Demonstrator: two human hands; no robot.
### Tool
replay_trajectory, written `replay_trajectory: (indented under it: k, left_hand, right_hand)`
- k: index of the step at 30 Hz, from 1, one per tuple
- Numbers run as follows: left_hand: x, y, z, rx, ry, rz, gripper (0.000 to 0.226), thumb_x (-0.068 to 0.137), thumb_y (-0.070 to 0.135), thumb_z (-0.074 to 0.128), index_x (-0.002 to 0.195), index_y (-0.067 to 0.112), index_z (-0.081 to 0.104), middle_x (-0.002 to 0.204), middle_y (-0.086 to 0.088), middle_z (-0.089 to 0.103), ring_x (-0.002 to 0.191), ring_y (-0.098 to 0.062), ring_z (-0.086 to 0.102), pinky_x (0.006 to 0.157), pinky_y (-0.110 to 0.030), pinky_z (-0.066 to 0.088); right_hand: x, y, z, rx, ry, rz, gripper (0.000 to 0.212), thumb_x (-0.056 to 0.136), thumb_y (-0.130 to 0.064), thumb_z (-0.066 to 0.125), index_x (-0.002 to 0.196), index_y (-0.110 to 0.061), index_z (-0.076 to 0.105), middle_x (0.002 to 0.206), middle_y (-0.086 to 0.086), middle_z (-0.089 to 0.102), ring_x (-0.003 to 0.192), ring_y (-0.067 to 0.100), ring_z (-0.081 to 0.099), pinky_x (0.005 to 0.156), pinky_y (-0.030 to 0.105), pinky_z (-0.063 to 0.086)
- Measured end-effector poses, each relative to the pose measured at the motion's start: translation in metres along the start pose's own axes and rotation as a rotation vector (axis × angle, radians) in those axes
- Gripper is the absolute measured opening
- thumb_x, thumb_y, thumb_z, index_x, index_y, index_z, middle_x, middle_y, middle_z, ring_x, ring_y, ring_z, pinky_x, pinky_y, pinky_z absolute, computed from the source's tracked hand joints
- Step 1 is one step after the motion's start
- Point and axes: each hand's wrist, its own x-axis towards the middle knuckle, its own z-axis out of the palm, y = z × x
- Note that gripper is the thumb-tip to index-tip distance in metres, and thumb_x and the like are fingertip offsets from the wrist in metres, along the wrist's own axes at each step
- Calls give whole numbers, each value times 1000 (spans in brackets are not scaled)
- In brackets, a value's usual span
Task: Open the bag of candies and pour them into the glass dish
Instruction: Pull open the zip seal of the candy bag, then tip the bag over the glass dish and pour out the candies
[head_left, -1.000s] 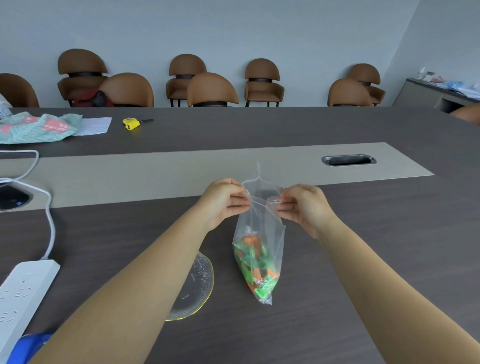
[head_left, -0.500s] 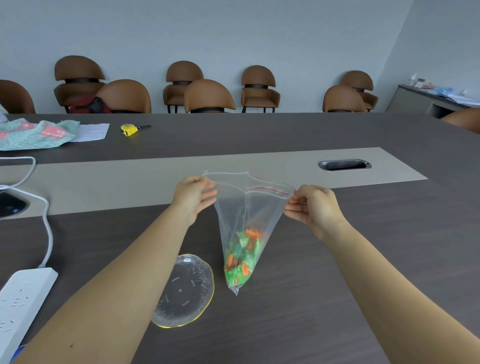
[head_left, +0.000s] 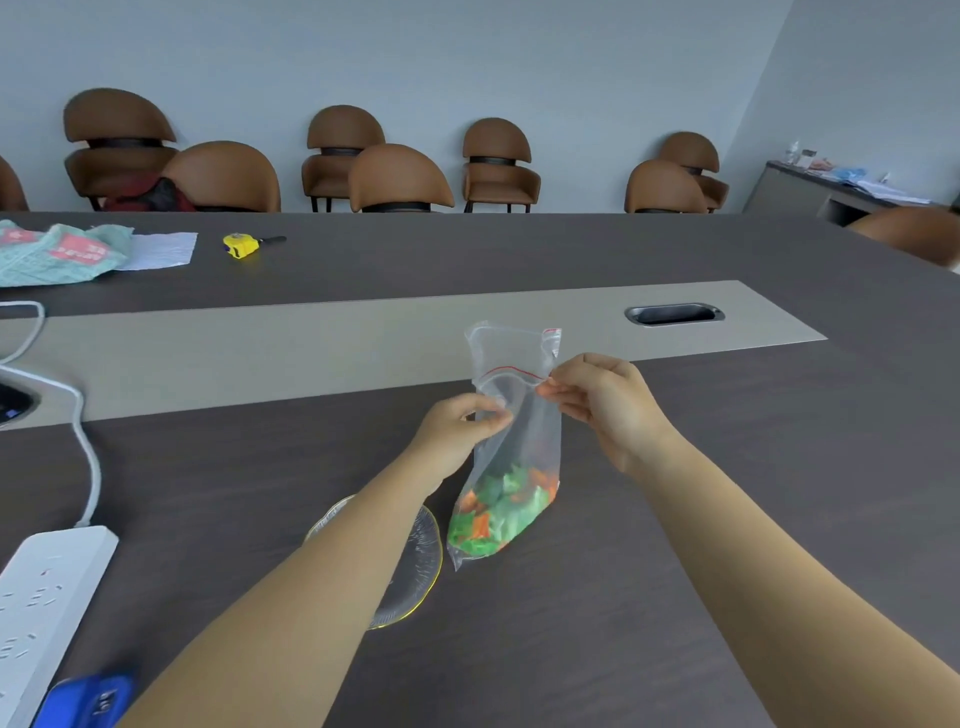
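Note:
A clear zip bag (head_left: 511, 415) with a red seal line hangs upright over the dark table, green and orange candies (head_left: 498, 514) heaped in its bottom. My left hand (head_left: 460, 434) pinches the bag's left side below the seal. My right hand (head_left: 597, 402) pinches its right side at the seal line. The bag's mouth stands up above both hands. The glass dish (head_left: 423, 566), clear with a yellow rim, lies on the table just left of the bag's bottom, and my left forearm hides much of it.
A white power strip (head_left: 41, 597) and its cable (head_left: 85, 441) lie at the left, with a blue object (head_left: 85, 701) at the bottom left. Far off are a yellow tape measure (head_left: 240, 244), a green cloth (head_left: 57, 252), a cable slot (head_left: 674, 314) and brown chairs (head_left: 400, 179).
The hands held the bag's top stretched wide apart half a second ago; now they are close together again, and the bag hangs narrow and upright with its mouth sticking up.

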Motion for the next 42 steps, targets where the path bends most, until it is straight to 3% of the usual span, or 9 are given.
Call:
replay_trajectory:
  k: [3,11,19,22,27,31,34,38,42]
  left_hand:
    - [-1,-6,1,-14,-57,26,15,87,9,54,81,8,67,77,3,59,78,-8,51,65,-3,40]
    - [12,-16,-12,-149,77,-48,24,95,14,40,72,17,47,82,-4,54,71,-11,57,61,-16,44]
    - [32,-20,-10,-181,182,-57,18,90,15,51,72,18,47,80,2,60,76,-9,57,74,-24,41]
    - [29,-32,-7,-211,205,-83,11,85,20,58,94,16,53,100,-2,58,96,-16,57,87,-27,41]
    - [15,-70,3,-33,70,-170,64,79,18,66,137,12,38,137,-1,44,128,-15,39,103,-29,32]
    - [23,-78,15,111,169,-220,21,86,26,57,99,10,62,102,-6,56,97,-18,50,72,-25,37]
    - [27,-74,21,60,233,-199,28,90,27,49,65,13,46,78,-10,53,78,-21,51,70,-30,39]
    - [10,-68,28,60,270,-218,26,91,29,47,70,13,44,71,-4,45,80,-22,47,89,-49,48]
    - [-20,-61,29,0,314,-187,29,92,27,46,67,15,40,71,-11,63,68,-27,64,69,-40,55]
  right_hand:
    - [-2,4,-1,10,22,-39,27,79,0,52,55,-12,54,67,5,59,71,12,55,73,21,41]
    - [14,32,-11,-18,91,-55,16,82,-7,60,98,-7,59,88,1,58,78,8,53,56,2,43]
    - [55,92,-25,-309,-8,147,72,80,-14,65,142,-8,30,151,8,34,136,24,36,103,30,33]
    - [70,111,-20,-331,-66,169,53,80,-14,64,130,-7,48,134,8,53,115,24,53,93,30,41]
    - [81,124,-16,-375,-46,153,18,85,-19,58,86,-3,65,67,1,53,63,16,46,61,26,37]
    - [82,127,-20,-383,-52,77,25,87,-20,54,65,-11,49,59,-2,41,54,12,34,53,24,30]
    - [78,126,-24,-420,-33,11,31,89,-21,50,60,-17,40,57,-3,38,52,11,33,49,22,29]
    - [64,120,-31,-436,-60,-66,27,90,-20,46,65,-15,39,61,0,43,55,15,37,56,30,32]
    - [45,108,-31,-391,-109,-103,31,91,-17,46,61,-21,38,56,-1,43,54,15,41,59,31,38]
